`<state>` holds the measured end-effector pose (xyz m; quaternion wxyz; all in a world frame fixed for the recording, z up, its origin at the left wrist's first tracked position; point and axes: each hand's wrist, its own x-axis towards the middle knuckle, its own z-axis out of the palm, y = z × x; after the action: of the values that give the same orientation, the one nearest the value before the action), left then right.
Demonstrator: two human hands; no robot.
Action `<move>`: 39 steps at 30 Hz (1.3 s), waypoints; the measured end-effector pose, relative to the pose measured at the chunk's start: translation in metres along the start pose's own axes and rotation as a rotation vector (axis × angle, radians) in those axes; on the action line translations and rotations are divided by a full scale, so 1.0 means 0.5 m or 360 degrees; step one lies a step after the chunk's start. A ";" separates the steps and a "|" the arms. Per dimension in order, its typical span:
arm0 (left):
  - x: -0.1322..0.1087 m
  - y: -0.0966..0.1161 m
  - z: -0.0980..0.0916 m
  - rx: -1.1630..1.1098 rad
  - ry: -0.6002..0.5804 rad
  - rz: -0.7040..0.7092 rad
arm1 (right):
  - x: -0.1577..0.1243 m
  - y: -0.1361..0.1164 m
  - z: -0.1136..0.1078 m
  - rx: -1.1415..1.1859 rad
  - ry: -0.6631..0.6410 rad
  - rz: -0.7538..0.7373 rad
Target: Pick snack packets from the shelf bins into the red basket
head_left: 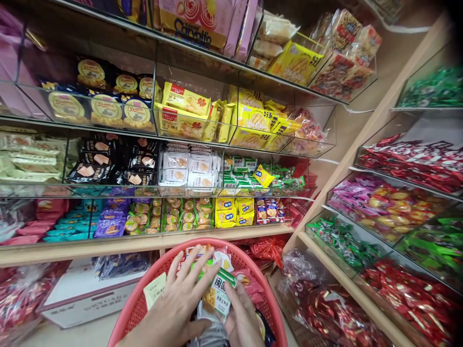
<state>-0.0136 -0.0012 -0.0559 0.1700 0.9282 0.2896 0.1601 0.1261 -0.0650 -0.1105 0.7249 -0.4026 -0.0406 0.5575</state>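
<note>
A round red plastic basket sits low in front of me, filled with several small snack packets. My left hand lies spread, fingers apart, on top of the packets at the basket's left side. My right hand is lower right inside the basket, its fingers pressed against a white and green snack packet that stands between both hands. Whether the right hand grips that packet is unclear. Both wrists leave the frame at the bottom edge.
Clear acrylic shelf bins full of biscuit and cracker packs rise ahead. A second rack of candy bins runs along the right. A white carton and bagged red sweets stand on the floor beside the basket.
</note>
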 end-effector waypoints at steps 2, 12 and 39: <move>0.011 0.010 -0.022 0.0187 -0.0238 0.0138 | -0.002 0.006 0.004 -0.0021 -0.0080 -0.0014; 0.029 -0.006 -0.022 -0.0106 -0.0227 0.0181 | -0.013 0.019 0.004 0.0011 -0.0020 0.0051; 0.022 0.034 -0.023 0.0283 -0.0368 0.0349 | -0.090 -0.049 0.000 -0.0152 -0.0245 0.0147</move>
<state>-0.0014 -0.0057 -0.0366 0.1010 0.9778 0.1782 0.0439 0.1281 -0.1042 -0.0774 0.6733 -0.3941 -0.1041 0.6169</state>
